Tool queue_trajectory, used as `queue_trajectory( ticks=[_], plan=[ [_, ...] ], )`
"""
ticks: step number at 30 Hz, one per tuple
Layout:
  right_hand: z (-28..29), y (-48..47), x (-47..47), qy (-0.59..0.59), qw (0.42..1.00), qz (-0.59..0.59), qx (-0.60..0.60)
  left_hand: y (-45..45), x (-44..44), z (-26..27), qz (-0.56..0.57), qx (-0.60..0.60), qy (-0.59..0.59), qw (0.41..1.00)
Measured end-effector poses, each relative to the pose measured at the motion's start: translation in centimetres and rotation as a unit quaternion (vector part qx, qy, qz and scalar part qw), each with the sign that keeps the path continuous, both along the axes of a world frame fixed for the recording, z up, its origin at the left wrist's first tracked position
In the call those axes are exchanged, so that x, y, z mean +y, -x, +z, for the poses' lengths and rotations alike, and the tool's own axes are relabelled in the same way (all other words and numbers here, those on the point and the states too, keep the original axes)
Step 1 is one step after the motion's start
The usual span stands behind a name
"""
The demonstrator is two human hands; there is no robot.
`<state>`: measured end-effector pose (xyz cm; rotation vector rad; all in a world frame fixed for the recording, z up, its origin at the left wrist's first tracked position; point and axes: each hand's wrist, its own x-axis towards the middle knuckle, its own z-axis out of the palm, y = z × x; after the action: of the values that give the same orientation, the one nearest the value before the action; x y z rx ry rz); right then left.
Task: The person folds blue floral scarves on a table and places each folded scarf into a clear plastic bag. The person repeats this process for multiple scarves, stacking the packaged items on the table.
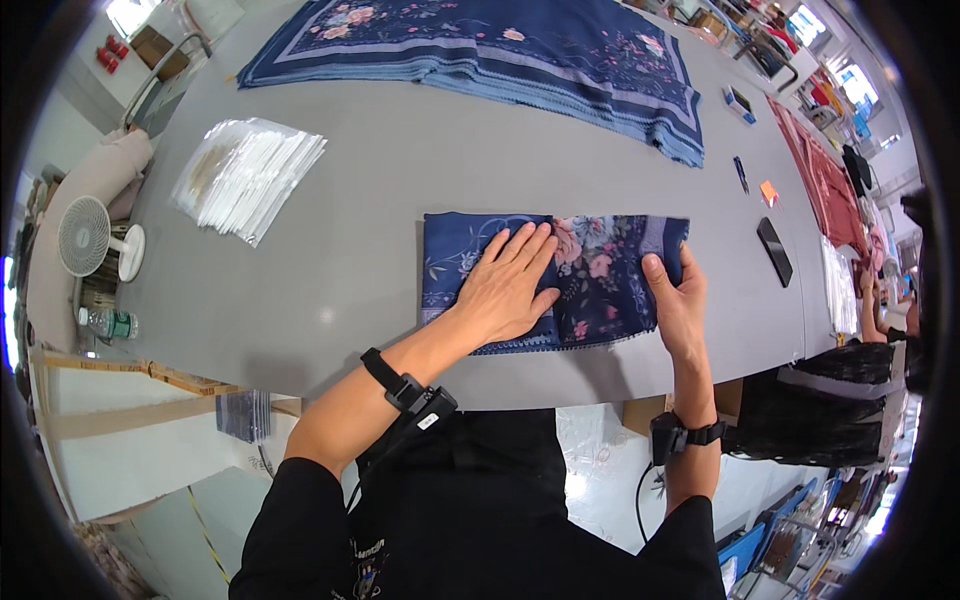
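Observation:
A navy floral scarf (600,300), folded into a wide rectangle, lies on the grey table (360,187) right in front of me. Pink and pale blue flowers show on its right half, and a small scalloped trim runs along its near edge. My left hand (514,277) rests flat on the middle of the cloth, palm down. At the right end, my right hand (676,296) grips the scarf's edge, thumb on top and fingers behind it. Farther back lies a layered stack of similar scarves (480,52), spread out wide.
Clear plastic sleeves (251,176) are piled on the left. To the right are a black phone (774,252), a pen (741,175), an orange paper piece (769,193) and a small box (739,104). A white fan (94,236), a bottle (109,322) and red cloth (817,172) flank the table.

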<state>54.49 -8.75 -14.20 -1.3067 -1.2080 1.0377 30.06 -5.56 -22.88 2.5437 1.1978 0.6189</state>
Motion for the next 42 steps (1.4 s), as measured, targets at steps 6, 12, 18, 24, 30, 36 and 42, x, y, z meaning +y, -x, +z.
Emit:
queue_trajectory(
  ticks=[6,12,18,24,30,36,42],
  plan=[
    [4.1,8.4,0.2,0.039,0.976,0.189,-0.097,4.3,-2.2,3.2,0.145,-0.395,0.166,0.892],
    [0.0,12.9,0.8,0.011,0.931,0.32,-0.175,10.1,-4.0,2.0,0.269,-0.298,0.213,0.891],
    [-5.9,15.4,4.3,-0.3,0.83,0.255,-0.396,10.4,-3.7,0.8,0.251,-0.291,0.155,0.91],
    [-7.7,15.8,3.7,-0.258,0.808,0.246,-0.469,10.8,-4.3,2.1,0.252,-0.262,0.216,0.906],
    [-7.7,14.9,3.0,-0.238,0.814,0.168,-0.502,18.4,0.3,1.8,0.308,-0.135,0.0,0.942],
    [-9.5,10.0,3.2,-0.187,0.813,0.016,-0.551,29.5,5.4,0.2,0.392,-0.016,-0.059,0.918],
    [-8.6,7.1,4.7,-0.131,0.829,-0.14,-0.525,29.0,5.0,1.7,0.368,0.0,-0.006,0.93]
  ],
)
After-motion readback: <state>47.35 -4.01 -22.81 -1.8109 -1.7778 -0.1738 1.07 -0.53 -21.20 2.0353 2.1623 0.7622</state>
